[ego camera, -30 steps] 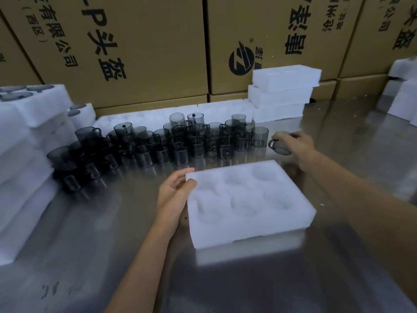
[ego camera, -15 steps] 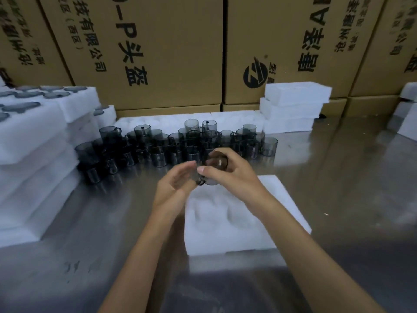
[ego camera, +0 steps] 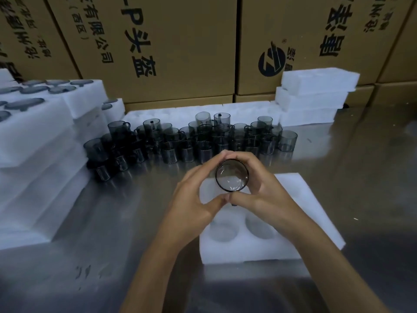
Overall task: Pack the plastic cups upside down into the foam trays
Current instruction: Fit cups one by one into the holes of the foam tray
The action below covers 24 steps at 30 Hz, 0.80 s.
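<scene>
Both hands have come together since a second ago, when the right one was off grabbing a cup by the pile. Now the smoky plastic cup (ego camera: 232, 178) sits between them, left hand (ego camera: 195, 199) and right hand (ego camera: 259, 190) curled round it, held over the far end of the foam tray (ego camera: 316, 213). Loose cups (ego camera: 191, 141) crowd the counter (ego camera: 112, 233) behind, foam stacks (ego camera: 316, 96) further back.

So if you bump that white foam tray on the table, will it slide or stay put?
Probably slides easily: the foam tray looks light for its bulk and lies on a smooth, shiny metal table. It likely dents rather than cracks, since its hollows look soft. Both hands hold the cup, so nothing pins the tray.
</scene>
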Available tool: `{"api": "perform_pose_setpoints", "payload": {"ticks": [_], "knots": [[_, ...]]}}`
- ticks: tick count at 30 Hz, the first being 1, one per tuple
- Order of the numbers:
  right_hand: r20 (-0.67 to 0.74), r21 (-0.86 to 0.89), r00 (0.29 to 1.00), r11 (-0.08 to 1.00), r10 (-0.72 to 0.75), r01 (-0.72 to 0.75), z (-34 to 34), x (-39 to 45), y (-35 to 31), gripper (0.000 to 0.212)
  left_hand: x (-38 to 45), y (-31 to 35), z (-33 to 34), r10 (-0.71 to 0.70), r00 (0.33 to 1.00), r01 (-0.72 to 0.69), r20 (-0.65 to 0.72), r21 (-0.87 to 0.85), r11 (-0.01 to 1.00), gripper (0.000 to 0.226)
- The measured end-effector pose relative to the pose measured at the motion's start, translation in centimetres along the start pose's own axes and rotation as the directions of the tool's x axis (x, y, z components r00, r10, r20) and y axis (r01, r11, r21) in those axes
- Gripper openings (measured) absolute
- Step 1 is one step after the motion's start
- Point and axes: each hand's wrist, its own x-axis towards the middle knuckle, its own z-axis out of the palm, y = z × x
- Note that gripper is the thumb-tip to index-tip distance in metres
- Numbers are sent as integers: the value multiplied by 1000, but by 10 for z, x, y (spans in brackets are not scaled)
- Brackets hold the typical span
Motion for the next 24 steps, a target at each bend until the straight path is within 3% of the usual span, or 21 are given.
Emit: {"api": "perform_pose_setpoints", "payload": {"ticks": [8,14,19,24], "knots": [[-29,-84,982,978,189,-191,4,0,-6,76,2,-6,-4,-61,996,58,-60,-40,998,66],[-68,-219,977,952,203,-213,-13,0,-12,31,2,-15,-4,-184,975,183,-128,-19,983,70],[-46,-277,987,948,151,-158,-15,-4,-5,32,1,-14,3,-208,970,210,-125,7,978,70],[-72,-322,986,932,153,-168,-14,-4,0,24,0,-17,-3,-254,967,251,16,106,962,72]]}}
